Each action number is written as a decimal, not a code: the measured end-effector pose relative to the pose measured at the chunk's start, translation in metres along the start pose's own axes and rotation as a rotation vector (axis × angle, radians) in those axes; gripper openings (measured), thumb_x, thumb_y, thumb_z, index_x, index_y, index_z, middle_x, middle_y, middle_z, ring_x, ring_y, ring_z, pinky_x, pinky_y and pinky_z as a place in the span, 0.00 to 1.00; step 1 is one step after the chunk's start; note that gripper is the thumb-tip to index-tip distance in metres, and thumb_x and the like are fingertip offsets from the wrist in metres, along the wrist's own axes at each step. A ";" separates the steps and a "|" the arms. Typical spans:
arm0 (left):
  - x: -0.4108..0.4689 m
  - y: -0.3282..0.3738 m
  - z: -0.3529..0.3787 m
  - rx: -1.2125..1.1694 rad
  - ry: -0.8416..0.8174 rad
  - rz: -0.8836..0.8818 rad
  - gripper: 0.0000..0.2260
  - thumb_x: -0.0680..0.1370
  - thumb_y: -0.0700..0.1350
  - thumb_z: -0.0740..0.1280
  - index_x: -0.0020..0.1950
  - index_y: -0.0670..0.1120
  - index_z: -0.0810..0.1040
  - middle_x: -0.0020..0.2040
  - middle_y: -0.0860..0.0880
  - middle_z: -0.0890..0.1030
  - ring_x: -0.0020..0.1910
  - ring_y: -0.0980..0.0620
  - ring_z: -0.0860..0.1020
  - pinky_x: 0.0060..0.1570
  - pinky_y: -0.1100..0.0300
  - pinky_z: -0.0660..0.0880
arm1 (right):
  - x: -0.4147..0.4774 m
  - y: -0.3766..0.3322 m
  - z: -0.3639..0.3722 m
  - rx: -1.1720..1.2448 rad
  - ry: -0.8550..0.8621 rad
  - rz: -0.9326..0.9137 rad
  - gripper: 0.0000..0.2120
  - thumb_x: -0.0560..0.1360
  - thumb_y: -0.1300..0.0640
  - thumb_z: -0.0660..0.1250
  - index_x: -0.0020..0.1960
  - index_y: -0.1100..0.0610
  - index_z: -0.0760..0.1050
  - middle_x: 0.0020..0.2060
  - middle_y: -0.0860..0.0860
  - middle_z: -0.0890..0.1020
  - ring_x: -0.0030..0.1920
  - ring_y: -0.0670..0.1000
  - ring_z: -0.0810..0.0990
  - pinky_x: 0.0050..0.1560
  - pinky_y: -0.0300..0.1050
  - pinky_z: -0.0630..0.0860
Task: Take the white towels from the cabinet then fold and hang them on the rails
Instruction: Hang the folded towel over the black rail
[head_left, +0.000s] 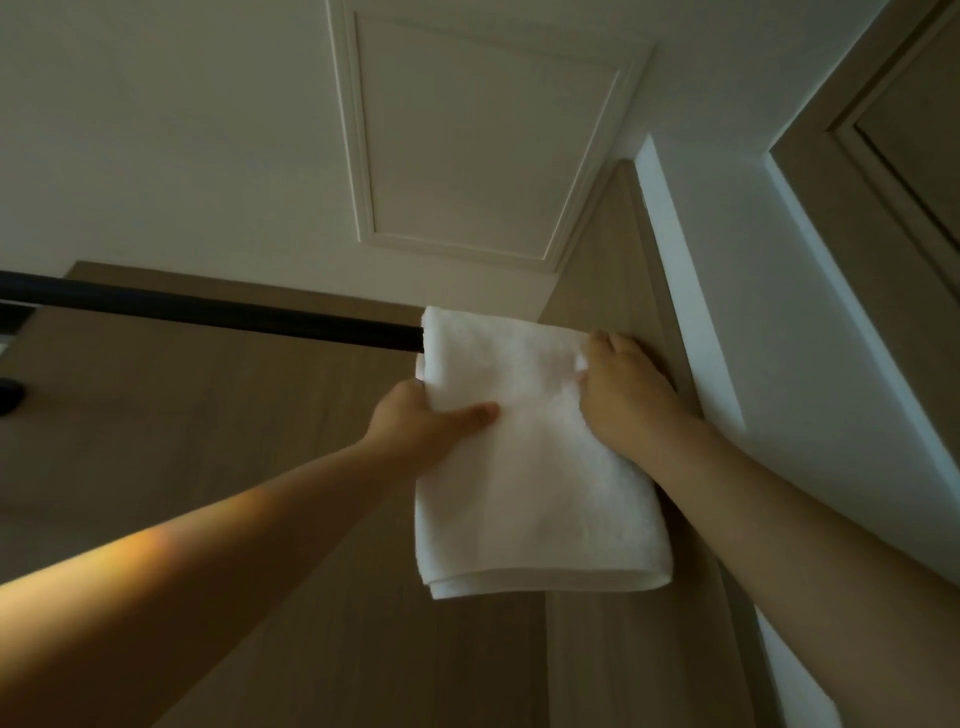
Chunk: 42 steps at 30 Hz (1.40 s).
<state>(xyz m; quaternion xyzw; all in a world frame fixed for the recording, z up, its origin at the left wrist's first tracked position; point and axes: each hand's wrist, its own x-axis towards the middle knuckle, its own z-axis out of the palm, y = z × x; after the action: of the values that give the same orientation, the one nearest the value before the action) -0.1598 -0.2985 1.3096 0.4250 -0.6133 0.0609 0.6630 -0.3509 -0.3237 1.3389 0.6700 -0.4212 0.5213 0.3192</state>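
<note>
A folded white towel (535, 457) hangs over a black rail (208, 314); left hand (421, 426) and right hand (623, 395) grip its side edges.

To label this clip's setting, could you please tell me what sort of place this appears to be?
Likely a bathroom or dressing nook indoors, though uncertain: a folded white towel hangs over a black rail against wood-grain panelling, under a white ceiling with a framed access hatch.
</note>
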 end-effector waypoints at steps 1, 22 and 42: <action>0.000 0.001 0.002 -0.020 0.026 0.015 0.25 0.68 0.57 0.76 0.58 0.44 0.78 0.48 0.49 0.82 0.45 0.52 0.81 0.36 0.64 0.75 | -0.009 0.000 -0.001 0.019 0.037 0.007 0.25 0.82 0.58 0.57 0.75 0.65 0.56 0.72 0.59 0.64 0.71 0.57 0.65 0.67 0.45 0.63; 0.021 -0.004 0.005 0.062 0.396 0.227 0.20 0.67 0.62 0.74 0.42 0.49 0.72 0.40 0.54 0.76 0.39 0.57 0.75 0.34 0.64 0.69 | 0.001 -0.005 0.044 0.763 0.397 0.334 0.14 0.80 0.52 0.65 0.58 0.63 0.74 0.51 0.55 0.80 0.49 0.52 0.80 0.33 0.31 0.66; -0.024 -0.033 -0.018 -0.091 -0.094 0.009 0.25 0.63 0.68 0.68 0.45 0.48 0.79 0.37 0.52 0.84 0.32 0.56 0.83 0.30 0.64 0.76 | -0.090 0.004 0.051 0.918 0.091 0.235 0.14 0.80 0.47 0.62 0.59 0.55 0.72 0.45 0.45 0.78 0.40 0.40 0.77 0.29 0.27 0.70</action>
<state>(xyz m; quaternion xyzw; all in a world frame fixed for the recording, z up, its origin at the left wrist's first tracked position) -0.1324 -0.2976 1.2751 0.3939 -0.6477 0.0159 0.6520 -0.3414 -0.3485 1.2392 0.6662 -0.2056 0.7149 -0.0529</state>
